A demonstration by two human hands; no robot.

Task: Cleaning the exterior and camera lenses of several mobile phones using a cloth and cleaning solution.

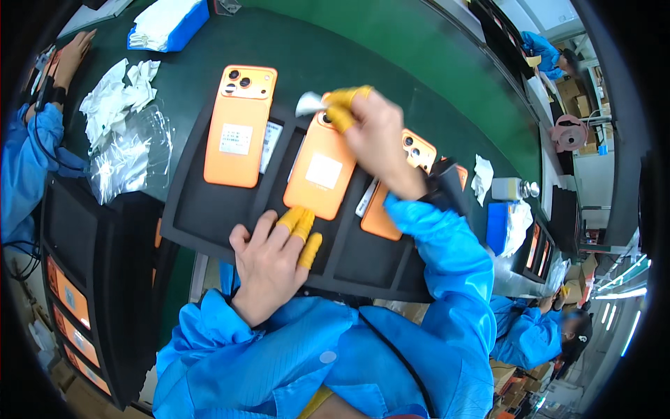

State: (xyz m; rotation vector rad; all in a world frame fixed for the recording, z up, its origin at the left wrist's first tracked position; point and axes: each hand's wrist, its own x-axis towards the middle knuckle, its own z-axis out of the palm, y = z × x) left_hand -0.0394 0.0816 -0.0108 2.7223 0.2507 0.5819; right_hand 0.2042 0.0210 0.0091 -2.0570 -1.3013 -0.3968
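I have the middle phone (319,167), orange, back up, on the black tray (209,216), camera end toward the far side. Right hand (377,136): I see it pinching a white wipe (309,104) at that end; it hides part of the lenses, so I can't tell whether the wipe touches them. Left hand (269,262): palm down, thumb apart from the fingers, fingertips at the phone's near edge; pressure I can't tell. Hands apart, phone between. Yellow cots (303,222) on some digits of both. Left phone (239,129), back up, overlaps the leftmost compartment, its lenses past the tray's far edge. Right phone (380,218) is partly covered by the right wrist. On the green bench (300,49) I note crumpled wipes (118,98) and clear film (132,164) to the left, a bottle (507,188) to the right. Co-worker's blue sleeve (31,160) at far left.
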